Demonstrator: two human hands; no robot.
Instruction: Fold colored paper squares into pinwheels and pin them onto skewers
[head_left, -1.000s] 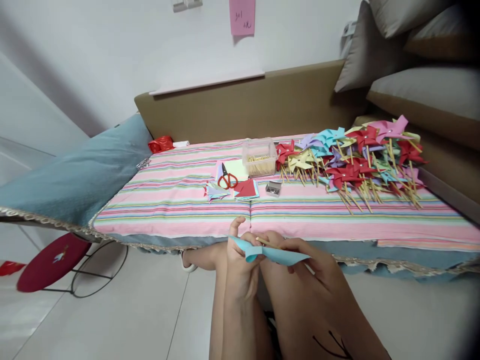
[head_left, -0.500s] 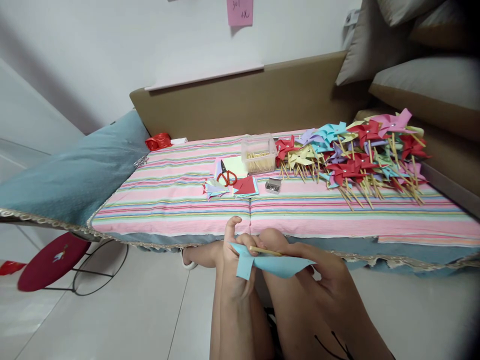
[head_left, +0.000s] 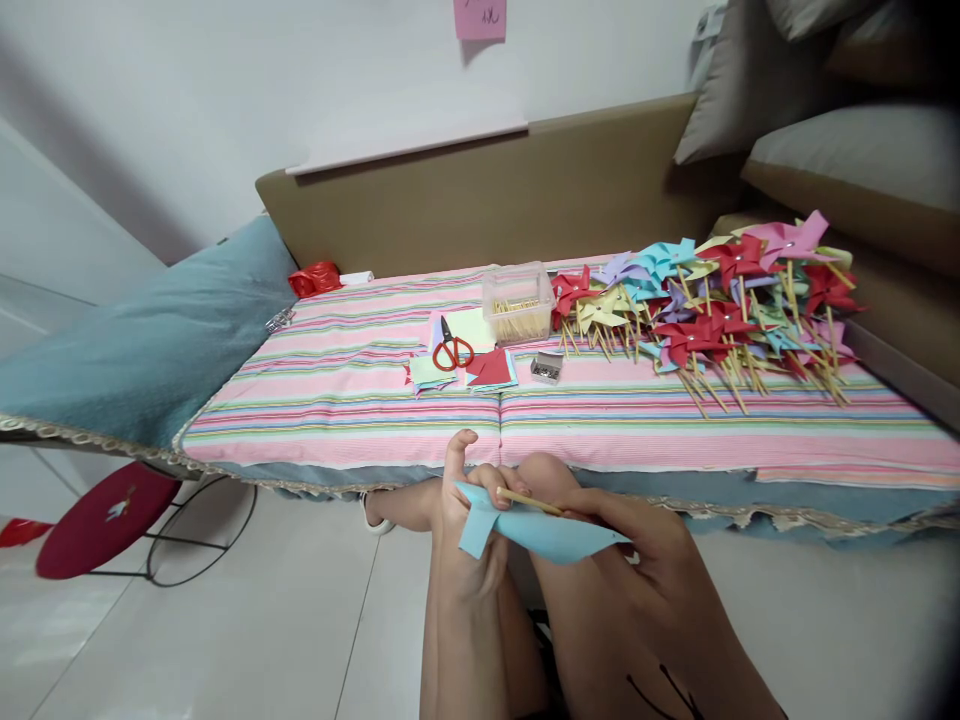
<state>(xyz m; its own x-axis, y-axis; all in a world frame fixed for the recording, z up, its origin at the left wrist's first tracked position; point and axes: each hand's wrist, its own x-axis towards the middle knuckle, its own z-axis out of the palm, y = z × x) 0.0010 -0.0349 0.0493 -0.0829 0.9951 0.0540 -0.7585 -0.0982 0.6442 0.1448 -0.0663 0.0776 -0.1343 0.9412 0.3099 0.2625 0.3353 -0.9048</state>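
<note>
holding blue paper (head_left: 559, 537) above the knees (head_left: 546, 475), off the front edge of the striped seat (head_left: 337, 432): left hand (head_left: 474, 525) grips one end, index finger (head_left: 456, 455) raised; right hand (head_left: 646, 545) pinches the other, presumably steadying it beside a stick (head_left: 529, 500). pinwheels (head_left: 691, 338) crowd the seat's right end, apparently heaped aside.

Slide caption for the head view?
Bare left hand and right hand holding light-blue paper and a slim wooden stick; multicoloured paper pinwheels beyond.

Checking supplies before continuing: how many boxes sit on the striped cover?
2: the clear box of sticks, left of the pinwheels, and the small box in front of it. Others could hide behind the pinwheels.
</note>
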